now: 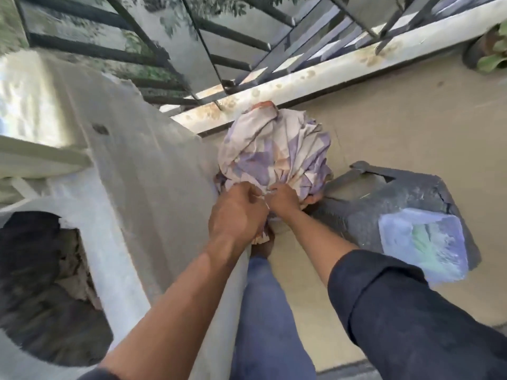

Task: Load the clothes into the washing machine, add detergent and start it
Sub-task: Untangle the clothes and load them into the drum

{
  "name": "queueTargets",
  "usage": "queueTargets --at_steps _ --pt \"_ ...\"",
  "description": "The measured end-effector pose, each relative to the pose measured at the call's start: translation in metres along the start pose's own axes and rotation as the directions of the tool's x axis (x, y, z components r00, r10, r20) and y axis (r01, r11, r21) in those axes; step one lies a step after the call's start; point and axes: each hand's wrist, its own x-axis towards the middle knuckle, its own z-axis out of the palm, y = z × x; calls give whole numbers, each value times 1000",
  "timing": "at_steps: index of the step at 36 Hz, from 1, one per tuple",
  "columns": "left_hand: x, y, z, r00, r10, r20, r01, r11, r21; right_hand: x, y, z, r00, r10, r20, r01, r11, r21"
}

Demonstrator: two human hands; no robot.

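Balcony floor below, both hands (238,212) (282,197) pinch the bundled cloth's (274,149) near edge.

Soft, even daylight fills the scene, brightest on the pale beige floor (397,111), with glare washing out the top of the white top-loading washing machine (153,171) at the left edge. Shadows are faint and diffuse. Motion blur smears the machine's dark drum opening (41,283) and the black metal railing bars (153,50), and the wide-angle lens bends straight lines towards the frame edges.
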Motion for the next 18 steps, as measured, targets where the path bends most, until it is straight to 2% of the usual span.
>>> queueTargets --at_steps 7,12,18 --pt "37 -11 19 983 -184 13 185 980 -69 58 1 11 993 114 -9 -112 982 152" --pt "53 -22 25 966 -258 13 258 958 -123 87 5 23 973 218 -81 -174 914 367" --pt "54 -28 25 958 -286 -10 281 947 -159 50 -19 8 960 154 -234 -59 927 370"
